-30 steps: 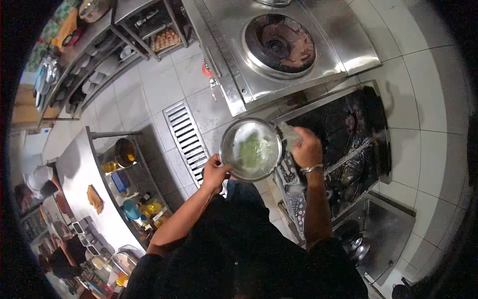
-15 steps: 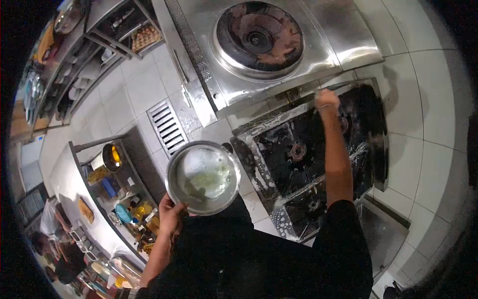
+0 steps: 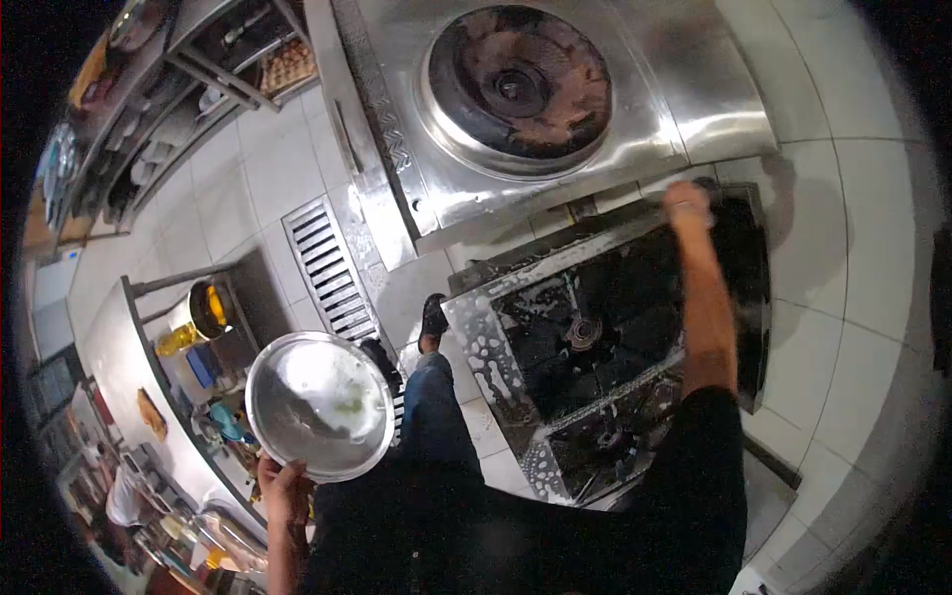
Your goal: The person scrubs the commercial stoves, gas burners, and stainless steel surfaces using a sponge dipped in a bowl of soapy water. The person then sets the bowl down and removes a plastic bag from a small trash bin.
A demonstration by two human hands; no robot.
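Observation:
My left hand (image 3: 283, 484) grips the near rim of a wide, shiny metal bowl (image 3: 288, 372), which holds a little cloudy, greenish liquid. Off to the right, my right arm reaches across a black gas stove (image 3: 635, 283) streaked with white suds. At the stove's far edge, my right hand (image 3: 687, 205) is closed and slightly blurred. Something dark shows just beside its fingers, but I cannot make out what it is. Round burners (image 3: 582, 334) sit on the stove top, and foam covers its left metal edge (image 3: 488, 347).
Beyond the stove stands a steel range with a large round wok burner (image 3: 516, 84). A floor drain grate (image 3: 332, 268) lies left of centre. A steel counter (image 3: 149, 367) with shelves of containers (image 3: 203, 312) runs along the left. A person (image 3: 127, 496) is in the far left background.
The bowl and my left hand have moved left and down. My right hand has shifted right along the stove's far edge. My view has tilted slightly, and my leg and shoe now show.

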